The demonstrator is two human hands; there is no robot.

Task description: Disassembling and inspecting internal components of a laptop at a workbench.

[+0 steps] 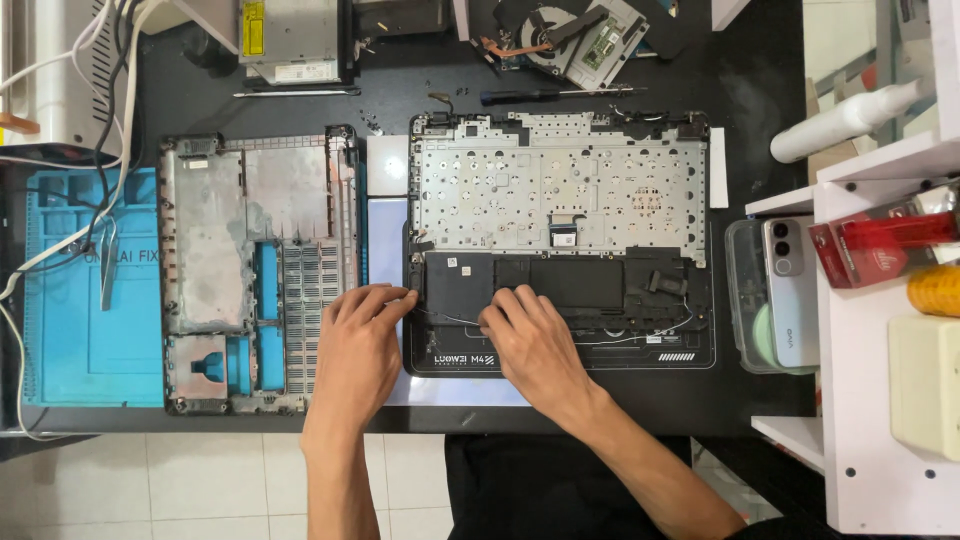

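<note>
An opened laptop palmrest shell (560,190) lies upside down on the black desk, showing the silver keyboard backplate and a black lower section. My left hand (358,345) rests at the shell's lower left corner, fingertips touching its edge. My right hand (535,345) lies on the black lower section, fingertips by a thin wire (450,318) that runs along it. Whether either hand pinches the wire is hidden by the fingers. The detached bottom cover (255,270) lies to the left on a blue mat (80,300).
A screwdriver (545,95), a drive (295,40) and a fan with circuit board (565,35) lie at the back. A phone (790,290) sits on a clear box at right, beside white shelves (880,330) with a spray bottle (850,120). Cables (100,120) cross the left.
</note>
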